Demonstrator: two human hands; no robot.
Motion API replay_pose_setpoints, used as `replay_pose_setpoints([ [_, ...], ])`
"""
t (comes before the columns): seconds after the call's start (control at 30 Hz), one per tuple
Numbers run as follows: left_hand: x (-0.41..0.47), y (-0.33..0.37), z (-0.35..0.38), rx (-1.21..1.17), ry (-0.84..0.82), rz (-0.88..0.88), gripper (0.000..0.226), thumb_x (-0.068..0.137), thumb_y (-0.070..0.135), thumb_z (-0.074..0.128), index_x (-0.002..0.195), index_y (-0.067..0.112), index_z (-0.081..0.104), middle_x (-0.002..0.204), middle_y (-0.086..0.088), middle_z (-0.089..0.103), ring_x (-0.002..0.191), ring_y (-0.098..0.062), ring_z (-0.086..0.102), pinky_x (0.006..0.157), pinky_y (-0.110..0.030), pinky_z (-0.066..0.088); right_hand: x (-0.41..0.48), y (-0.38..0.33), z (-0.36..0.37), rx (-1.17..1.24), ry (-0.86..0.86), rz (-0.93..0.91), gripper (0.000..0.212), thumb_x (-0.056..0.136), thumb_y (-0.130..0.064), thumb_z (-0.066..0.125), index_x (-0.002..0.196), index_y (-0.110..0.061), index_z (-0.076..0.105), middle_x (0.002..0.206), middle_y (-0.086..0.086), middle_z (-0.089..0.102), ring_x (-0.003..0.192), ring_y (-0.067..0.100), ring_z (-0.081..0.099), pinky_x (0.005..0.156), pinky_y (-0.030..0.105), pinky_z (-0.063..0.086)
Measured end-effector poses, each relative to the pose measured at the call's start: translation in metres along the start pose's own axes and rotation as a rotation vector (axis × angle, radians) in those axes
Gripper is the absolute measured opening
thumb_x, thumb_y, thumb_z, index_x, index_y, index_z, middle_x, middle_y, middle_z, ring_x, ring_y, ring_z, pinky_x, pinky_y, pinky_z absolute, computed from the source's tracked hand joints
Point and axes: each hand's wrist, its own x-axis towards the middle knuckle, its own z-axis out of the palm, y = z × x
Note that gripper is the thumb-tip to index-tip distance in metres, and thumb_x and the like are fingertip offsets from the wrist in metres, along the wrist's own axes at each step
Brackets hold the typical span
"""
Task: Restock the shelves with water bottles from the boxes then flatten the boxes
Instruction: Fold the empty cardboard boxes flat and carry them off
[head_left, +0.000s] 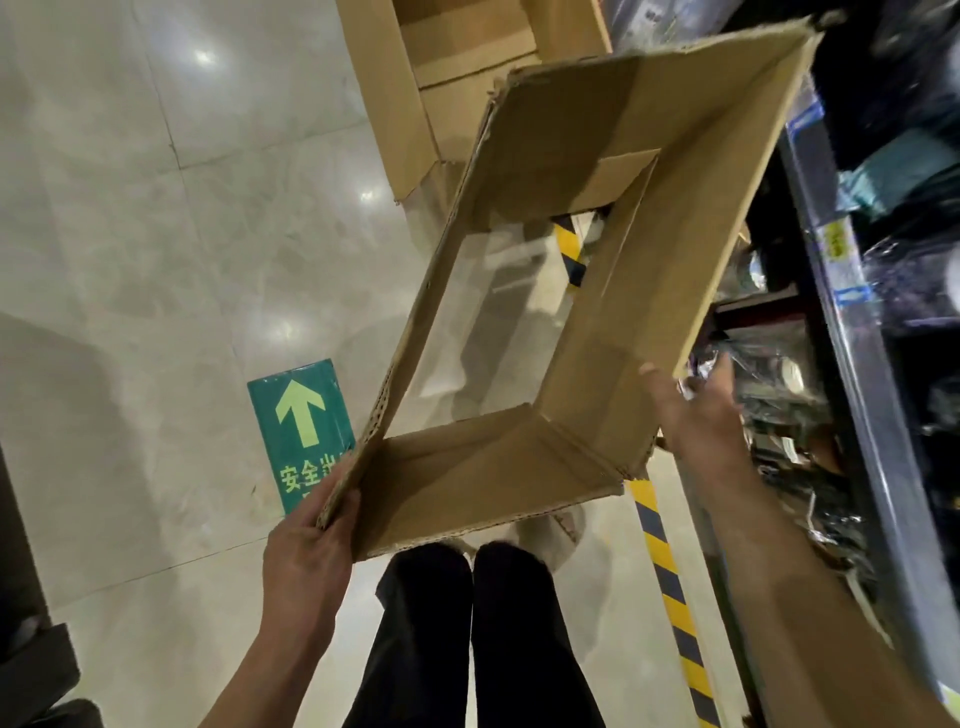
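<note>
An empty brown cardboard box (670, 270) hangs in the air in front of me, open at top and bottom so the floor shows through it. My left hand (306, 545) grips its near left corner edge, thumb on the inner side. My right hand (696, 415) holds the near right wall, thumb on the inner face and fingers behind the card. The box is skewed into a slanted frame. No water bottles can be made out clearly.
A second open cardboard box (395, 104) stands on the pale tiled floor ahead. Dark shelving (852, 322) with wrapped goods runs along the right. A yellow-black striped tape (670, 597) marks the floor beside it. A green arrow sign (301, 431) lies at left. My black-trousered legs (467, 639) are below.
</note>
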Motion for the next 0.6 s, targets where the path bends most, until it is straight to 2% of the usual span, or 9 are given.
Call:
replay_pose_setpoints([
  [0.07,0.006,-0.004,-0.002,0.033,-0.014,0.012,0.052,0.088,0.051,0.057,0.137,0.033,0.063,0.129,0.001,0.06,0.111,-0.029,0.061,0.088,-0.047,0.058,0.012,0.005,0.02,0.086,-0.211,0.043,0.045,0.097,-0.02,0.061,0.141,-0.028,0.055,0.116,-0.008,0.073,0.11,0.02,0.068,0.078,0.03,0.054],
  [0.1,0.011,-0.006,-0.004,0.068,-0.035,0.02,0.043,0.095,0.045,0.058,0.136,0.035,0.063,0.129,0.0,0.062,0.108,-0.028,0.062,0.084,-0.043,0.056,0.016,0.008,0.028,0.066,-0.243,-0.003,0.041,0.095,-0.016,0.055,0.133,-0.03,0.06,0.107,-0.013,0.073,0.104,0.015,0.069,0.073,0.026,0.053],
  [0.23,0.038,-0.009,-0.032,0.395,-0.321,0.032,0.029,0.104,0.03,0.059,0.129,0.044,0.058,0.133,0.003,0.059,0.112,-0.024,0.061,0.077,-0.031,0.055,0.012,0.005,0.043,0.074,-0.282,-0.049,0.046,0.088,-0.017,0.049,0.13,-0.032,0.06,0.107,-0.013,0.072,0.097,0.01,0.068,0.074,0.027,0.054],
  [0.3,0.046,0.002,-0.038,0.529,-0.461,-0.008,0.038,0.1,0.037,0.065,0.133,0.048,0.05,0.139,0.011,0.05,0.124,-0.02,0.054,0.091,-0.04,0.055,0.006,0.006,0.044,0.083,-0.271,-0.045,0.044,0.09,-0.016,0.05,0.13,-0.03,0.06,0.109,-0.007,0.072,0.099,0.015,0.069,0.077,0.03,0.054],
  [0.37,0.048,0.025,-0.029,0.518,-0.539,0.044,0.062,0.088,0.059,0.07,0.142,0.052,0.041,0.142,0.022,0.045,0.127,-0.012,0.044,0.107,-0.05,0.047,0.0,0.006,0.045,0.081,-0.276,-0.054,0.045,0.093,-0.013,0.051,0.134,-0.03,0.058,0.114,-0.005,0.071,0.104,0.018,0.068,0.087,0.036,0.056],
  [0.43,0.045,0.054,-0.007,0.42,-0.605,0.177,0.087,0.072,0.079,0.071,0.145,0.063,0.029,0.137,0.034,0.048,0.122,0.001,0.049,0.102,-0.036,0.051,-0.005,0.001,0.048,0.098,-0.299,-0.064,0.048,0.094,-0.017,0.052,0.139,-0.034,0.054,0.119,-0.007,0.07,0.11,0.019,0.066,0.097,0.043,0.056],
  [0.5,0.037,0.083,0.019,0.349,-0.667,0.269,0.089,0.058,0.089,0.073,0.134,0.076,0.028,0.121,0.048,0.051,0.105,0.018,0.057,0.081,-0.008,0.052,-0.009,-0.01,0.054,0.122,-0.309,-0.083,0.05,0.094,-0.024,0.053,0.141,-0.038,0.052,0.122,-0.01,0.069,0.115,0.018,0.064,0.102,0.045,0.054],
  [0.53,0.033,0.094,0.031,0.334,-0.686,0.301,0.086,0.054,0.091,0.073,0.127,0.077,0.029,0.114,0.052,0.051,0.099,0.024,0.057,0.071,-0.002,0.048,-0.011,-0.016,0.056,0.14,-0.306,-0.085,0.048,0.093,-0.029,0.052,0.14,-0.04,0.052,0.121,-0.012,0.069,0.115,0.017,0.064,0.103,0.046,0.053],
  [0.6,0.029,0.105,0.049,0.316,-0.718,0.34,0.1,0.049,0.092,0.075,0.135,0.069,0.029,0.114,0.051,0.05,0.097,0.027,0.054,0.075,0.0,0.043,-0.013,-0.027,0.06,0.182,-0.279,-0.1,0.042,0.092,-0.035,0.051,0.133,-0.044,0.054,0.114,-0.016,0.07,0.11,0.013,0.065,0.1,0.046,0.054],
])
